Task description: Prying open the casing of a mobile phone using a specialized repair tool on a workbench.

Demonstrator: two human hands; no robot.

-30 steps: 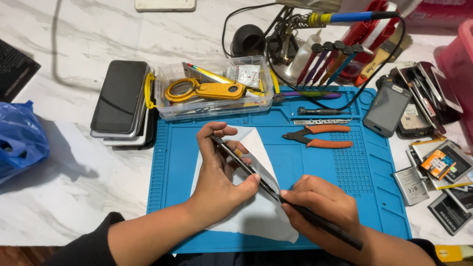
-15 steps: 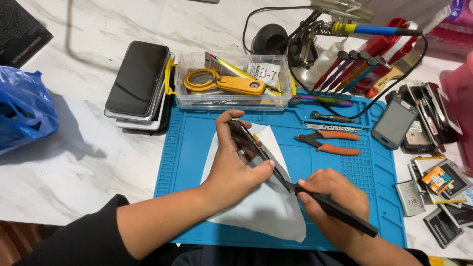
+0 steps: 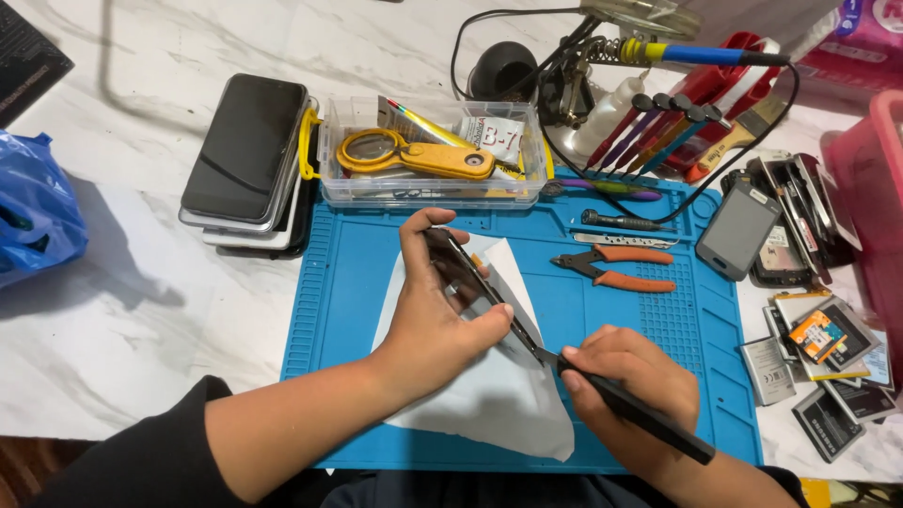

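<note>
My left hand grips a dark phone held on edge, tilted above a white sheet of paper that lies on a blue work mat. My right hand holds a thin black tool. The tool's tip meets the lower end of the phone near my left thumb.
Orange-handled cutters and tweezers lie on the mat's right. A clear box with a yellow magnifier stands behind the mat, a stack of phones to its left. Phone parts and batteries crowd the right. A blue bag sits far left.
The view has shifted slightly. My hands keep the same grip on phone and tool, with the tool still at the phone's lower end.
</note>
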